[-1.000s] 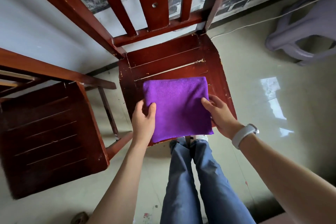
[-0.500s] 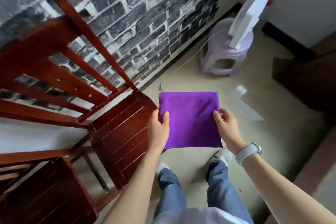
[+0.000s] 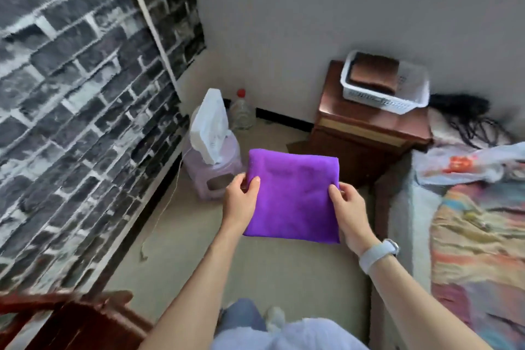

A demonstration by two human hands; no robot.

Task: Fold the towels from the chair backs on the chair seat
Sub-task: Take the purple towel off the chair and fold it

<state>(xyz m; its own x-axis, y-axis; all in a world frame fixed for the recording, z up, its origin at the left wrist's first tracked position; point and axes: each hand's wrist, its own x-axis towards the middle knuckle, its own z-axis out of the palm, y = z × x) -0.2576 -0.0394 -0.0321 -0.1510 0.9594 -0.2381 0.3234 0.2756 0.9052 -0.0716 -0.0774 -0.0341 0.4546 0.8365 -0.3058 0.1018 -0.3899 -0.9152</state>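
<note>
- Head view: one white slotted basket sits on a dark wooden cabinet by the wall, holding a brown folded cloth (how many layers lie in it I cannot tell)
- One purple towel, folded to a rectangle, is held in the air over the floor, in front of the cabinet and beside one lilac plastic stool
- One red-capped bottle stands behind the stool
- One wooden chair shows at the lower left, well apart from the towel
- Left hand pinches the towel's left edge, thumb on top
- Right hand pinches the right edge the same way
</note>
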